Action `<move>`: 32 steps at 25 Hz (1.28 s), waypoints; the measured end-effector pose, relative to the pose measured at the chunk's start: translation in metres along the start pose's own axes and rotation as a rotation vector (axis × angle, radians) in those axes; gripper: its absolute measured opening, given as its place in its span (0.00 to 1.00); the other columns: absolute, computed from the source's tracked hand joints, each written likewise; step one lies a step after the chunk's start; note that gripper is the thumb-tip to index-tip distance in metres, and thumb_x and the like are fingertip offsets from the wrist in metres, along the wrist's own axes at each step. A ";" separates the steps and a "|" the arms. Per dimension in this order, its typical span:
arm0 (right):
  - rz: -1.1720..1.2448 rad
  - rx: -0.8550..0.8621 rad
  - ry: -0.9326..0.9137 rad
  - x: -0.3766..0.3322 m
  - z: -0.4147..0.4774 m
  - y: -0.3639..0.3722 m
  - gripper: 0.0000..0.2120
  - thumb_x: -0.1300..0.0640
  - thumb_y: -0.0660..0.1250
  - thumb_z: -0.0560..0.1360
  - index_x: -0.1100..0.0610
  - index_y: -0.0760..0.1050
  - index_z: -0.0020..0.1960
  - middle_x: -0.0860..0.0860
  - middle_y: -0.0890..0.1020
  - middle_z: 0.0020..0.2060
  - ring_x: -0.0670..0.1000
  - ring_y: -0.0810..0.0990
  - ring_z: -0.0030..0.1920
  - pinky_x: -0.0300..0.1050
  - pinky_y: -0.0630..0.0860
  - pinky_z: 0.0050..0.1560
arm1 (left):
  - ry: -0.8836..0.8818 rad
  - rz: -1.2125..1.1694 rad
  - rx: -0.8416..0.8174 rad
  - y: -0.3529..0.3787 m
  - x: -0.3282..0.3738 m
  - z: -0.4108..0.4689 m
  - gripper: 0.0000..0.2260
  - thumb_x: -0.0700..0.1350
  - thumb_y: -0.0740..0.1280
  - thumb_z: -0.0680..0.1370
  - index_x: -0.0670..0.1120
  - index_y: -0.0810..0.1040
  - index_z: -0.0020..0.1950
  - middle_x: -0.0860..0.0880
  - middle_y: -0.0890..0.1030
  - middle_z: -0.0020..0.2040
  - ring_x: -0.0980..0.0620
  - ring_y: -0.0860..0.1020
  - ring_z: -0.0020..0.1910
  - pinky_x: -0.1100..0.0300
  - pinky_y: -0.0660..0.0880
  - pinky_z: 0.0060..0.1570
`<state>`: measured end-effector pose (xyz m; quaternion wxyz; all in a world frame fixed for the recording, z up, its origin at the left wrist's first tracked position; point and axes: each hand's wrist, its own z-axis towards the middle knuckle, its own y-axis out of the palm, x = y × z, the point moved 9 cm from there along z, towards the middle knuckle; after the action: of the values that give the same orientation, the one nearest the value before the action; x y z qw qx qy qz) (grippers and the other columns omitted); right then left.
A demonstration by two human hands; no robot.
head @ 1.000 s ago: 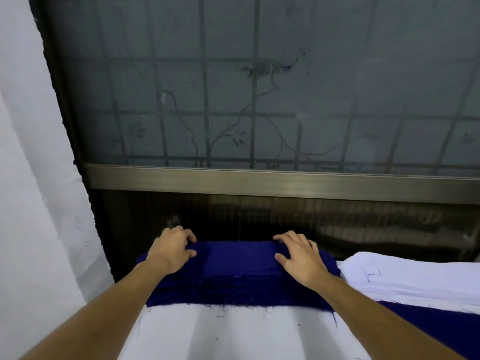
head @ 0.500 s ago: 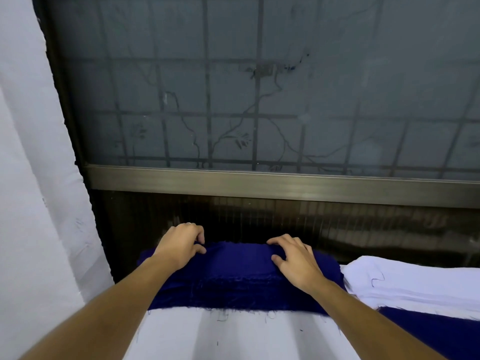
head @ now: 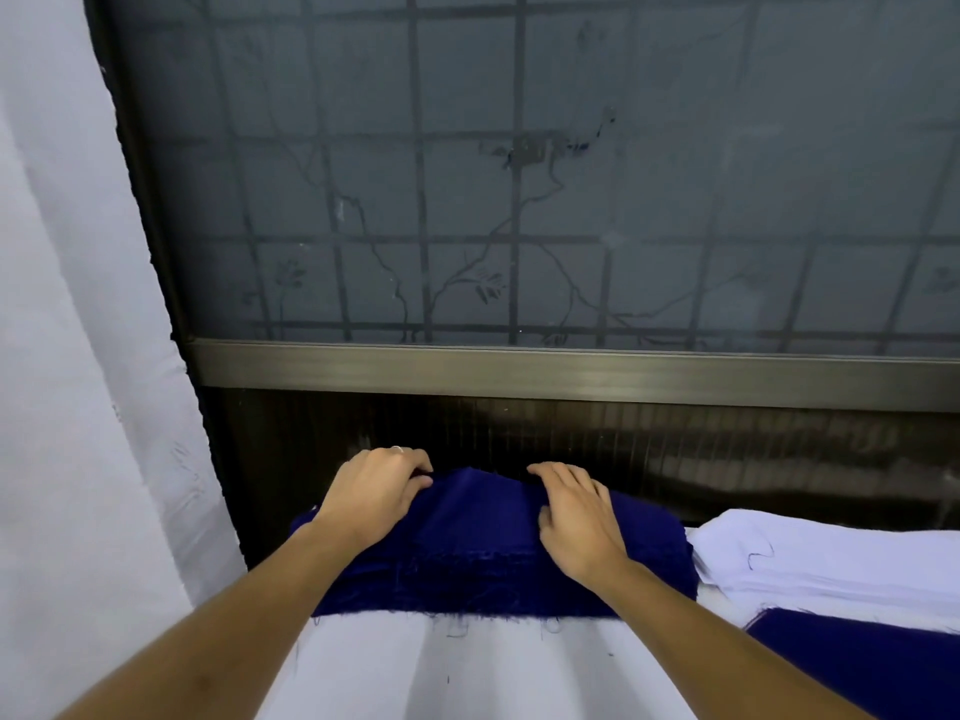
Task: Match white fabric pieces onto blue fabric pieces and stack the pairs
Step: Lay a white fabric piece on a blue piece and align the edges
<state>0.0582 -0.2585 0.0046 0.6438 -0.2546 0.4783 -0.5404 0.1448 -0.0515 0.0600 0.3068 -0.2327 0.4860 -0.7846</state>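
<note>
A stack of dark blue fabric pieces [head: 483, 569] lies at the far edge of the white table [head: 467, 672]. My left hand [head: 376, 493] pinches the far left edge of the top blue piece between thumb and curled fingers. My right hand [head: 579, 517] lies on the top piece with its fingers hooked over the far edge, and the cloth between the hands is bunched up into a ridge. A stack of white fabric pieces [head: 831, 563] lies to the right, touching the blue stack. Another blue piece [head: 857, 662] shows at the lower right.
A dark panel [head: 623, 444] and a metal window rail [head: 571, 374] stand right behind the blue stack, with frosted glass above. A white curtain [head: 78, 407] hangs along the left side.
Both hands have moved towards each other along the far edge of the blue stack, and the top blue piece has risen into a fold between them.
</note>
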 end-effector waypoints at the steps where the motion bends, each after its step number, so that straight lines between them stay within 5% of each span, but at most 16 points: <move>1: 0.042 0.006 -0.043 -0.015 0.001 0.000 0.27 0.57 0.62 0.80 0.45 0.62 0.77 0.41 0.68 0.73 0.44 0.60 0.75 0.46 0.55 0.76 | 0.041 0.007 -0.024 -0.003 0.010 -0.001 0.11 0.53 0.60 0.84 0.56 0.76 0.64 0.56 0.80 0.61 0.56 0.79 0.57 0.57 0.78 0.56; 7: 0.044 0.029 -0.227 -0.080 0.010 -0.020 0.13 0.50 0.63 0.82 0.45 0.76 0.66 0.45 0.78 0.61 0.47 0.68 0.67 0.46 0.61 0.72 | 0.283 0.213 0.002 -0.038 0.065 -0.023 0.13 0.55 0.52 0.86 0.56 0.71 0.67 0.55 0.76 0.61 0.52 0.81 0.49 0.55 0.80 0.44; 15: -0.058 -0.034 -0.082 -0.023 -0.031 -0.096 0.14 0.46 0.64 0.82 0.48 0.80 0.63 0.48 0.82 0.56 0.50 0.75 0.61 0.46 0.64 0.68 | -0.007 0.154 0.070 -0.104 0.038 -0.052 0.13 0.61 0.57 0.83 0.58 0.76 0.60 0.54 0.83 0.52 0.52 0.82 0.48 0.55 0.79 0.44; 18: -0.012 -0.057 -0.021 0.003 -0.058 -0.121 0.10 0.49 0.67 0.81 0.50 0.83 0.59 0.49 0.84 0.51 0.53 0.80 0.55 0.45 0.74 0.57 | -0.019 0.192 0.060 -0.114 0.047 -0.065 0.15 0.64 0.57 0.82 0.58 0.76 0.60 0.54 0.84 0.49 0.51 0.82 0.47 0.56 0.77 0.41; 22: -0.049 -0.076 0.075 0.046 -0.102 -0.152 0.08 0.49 0.69 0.79 0.51 0.83 0.53 0.47 0.86 0.44 0.48 0.81 0.45 0.41 0.74 0.45 | 0.011 0.274 0.036 -0.115 0.071 -0.086 0.18 0.65 0.54 0.82 0.57 0.74 0.61 0.53 0.83 0.48 0.51 0.81 0.45 0.59 0.75 0.38; 28: 0.040 -0.118 0.200 0.105 -0.180 -0.182 0.09 0.52 0.70 0.79 0.47 0.80 0.39 0.44 0.81 0.35 0.46 0.79 0.39 0.40 0.72 0.39 | 0.035 0.204 -0.071 -0.099 0.096 -0.115 0.12 0.64 0.55 0.82 0.60 0.72 0.56 0.56 0.81 0.49 0.58 0.76 0.41 0.64 0.69 0.38; 32: 0.326 -0.142 0.361 0.145 -0.243 -0.186 0.15 0.60 0.71 0.78 0.59 0.76 0.33 0.50 0.79 0.31 0.50 0.76 0.36 0.47 0.71 0.42 | 0.041 0.045 -0.128 -0.074 0.116 -0.143 0.09 0.61 0.61 0.81 0.59 0.75 0.56 0.59 0.79 0.49 0.59 0.75 0.45 0.61 0.73 0.43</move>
<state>-0.2486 -0.4017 0.0118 0.6072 -0.1181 0.6568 -0.4312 -0.0502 -0.0199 0.0747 0.2988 -0.2251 0.5463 -0.7494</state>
